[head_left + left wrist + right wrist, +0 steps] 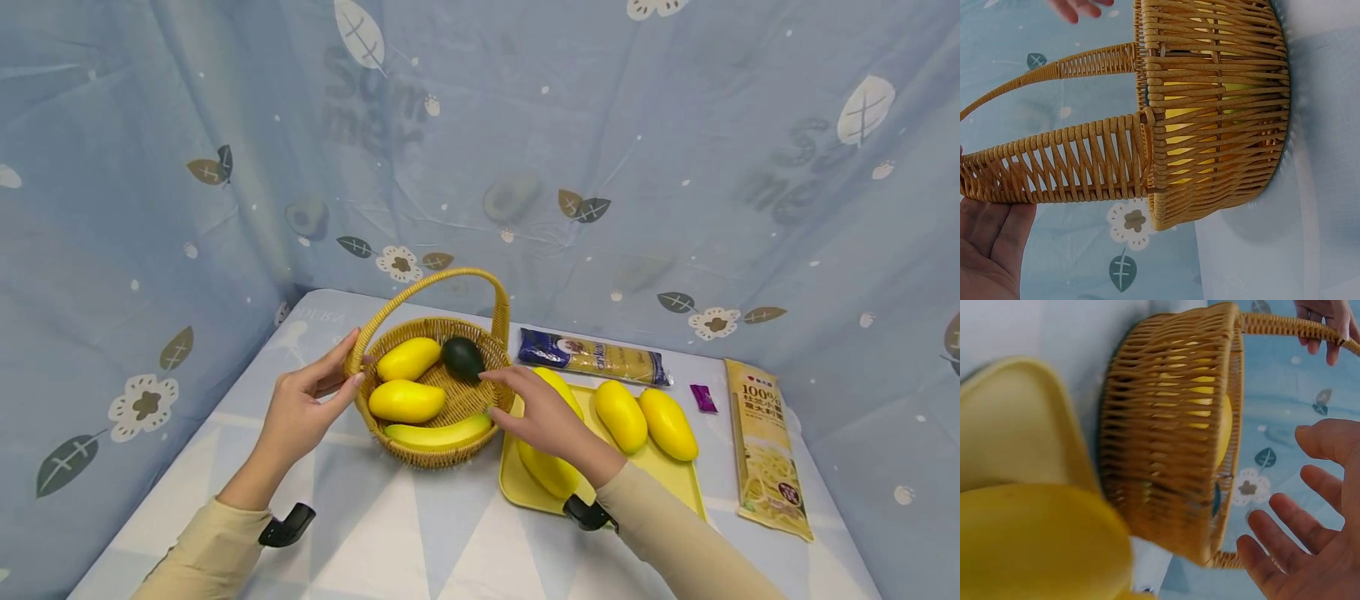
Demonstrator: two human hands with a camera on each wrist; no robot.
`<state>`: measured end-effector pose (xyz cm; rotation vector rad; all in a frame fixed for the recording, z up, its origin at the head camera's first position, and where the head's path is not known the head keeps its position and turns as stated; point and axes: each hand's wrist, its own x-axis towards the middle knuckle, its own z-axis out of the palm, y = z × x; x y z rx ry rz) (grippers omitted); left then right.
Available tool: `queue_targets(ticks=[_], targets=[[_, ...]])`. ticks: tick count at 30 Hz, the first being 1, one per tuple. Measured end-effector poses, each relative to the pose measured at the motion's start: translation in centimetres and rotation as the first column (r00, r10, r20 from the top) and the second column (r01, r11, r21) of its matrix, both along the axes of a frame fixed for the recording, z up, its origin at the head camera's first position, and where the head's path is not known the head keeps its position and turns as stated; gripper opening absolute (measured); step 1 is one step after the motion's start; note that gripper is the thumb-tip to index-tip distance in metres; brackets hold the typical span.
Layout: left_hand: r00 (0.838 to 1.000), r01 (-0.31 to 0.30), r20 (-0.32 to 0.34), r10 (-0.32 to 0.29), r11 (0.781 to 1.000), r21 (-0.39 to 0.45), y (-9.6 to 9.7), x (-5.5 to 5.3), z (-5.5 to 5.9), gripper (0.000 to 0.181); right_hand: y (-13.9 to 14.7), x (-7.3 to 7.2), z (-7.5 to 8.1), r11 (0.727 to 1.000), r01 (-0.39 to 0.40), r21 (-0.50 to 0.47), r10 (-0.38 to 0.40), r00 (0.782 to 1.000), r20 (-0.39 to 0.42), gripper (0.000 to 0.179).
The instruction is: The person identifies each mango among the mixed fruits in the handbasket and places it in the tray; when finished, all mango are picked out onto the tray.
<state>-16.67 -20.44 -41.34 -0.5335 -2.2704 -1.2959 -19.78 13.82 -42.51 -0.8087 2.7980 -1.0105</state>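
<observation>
A woven wicker basket point(431, 457) with a tall arched handle point(420, 286) stands on the table. Inside lie two yellow mangoes point(407, 402), a dark green avocado point(462, 359) and a banana point(438, 433). My left hand point(307, 408) holds the left side of the handle between thumb and fingers; in the left wrist view its fingers point(997, 234) lie against the wicker strip. Over the basket's right rim hovers my right hand point(543, 412), its fingers apart. The right wrist view shows that hand point(1310, 537) with spread, slightly bent fingers and a bare palm.
Right of the basket sits a yellow tray point(517, 487) bearing several yellow fruits point(621, 417), partly hidden by my right arm. Behind it lies a blue and gold pasta packet point(596, 357). Farther right are a small purple sachet point(703, 398) and a long yellow noodle packet point(767, 450).
</observation>
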Motion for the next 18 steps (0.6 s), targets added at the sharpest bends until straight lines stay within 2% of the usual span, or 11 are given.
queue_targets(ticks=[3, 10, 18], targets=[[1.000, 0.000, -0.001, 0.000, 1.000, -0.003, 0.0, 0.0, -0.1, 0.067, -1.3, -0.8, 0.5, 0.999, -0.018, 0.031, 0.018, 1.000, 0.017, 0.048], [1.000, 0.005, 0.000, -0.005, 1.000, -0.009, -0.1, -0.1, -0.1, 0.066, -4.4, -2.6, 1.3, 0.990, -0.118, 0.083, 0.114, 0.993, 0.042, 0.049], [1.000, 0.009, 0.008, -0.009, 1.000, -0.002, -0.1, -0.1, 0.0, 0.066, -7.9, -4.8, 0.6, 0.961, -0.198, 0.194, 0.182, 0.978, 0.097, 0.051]])
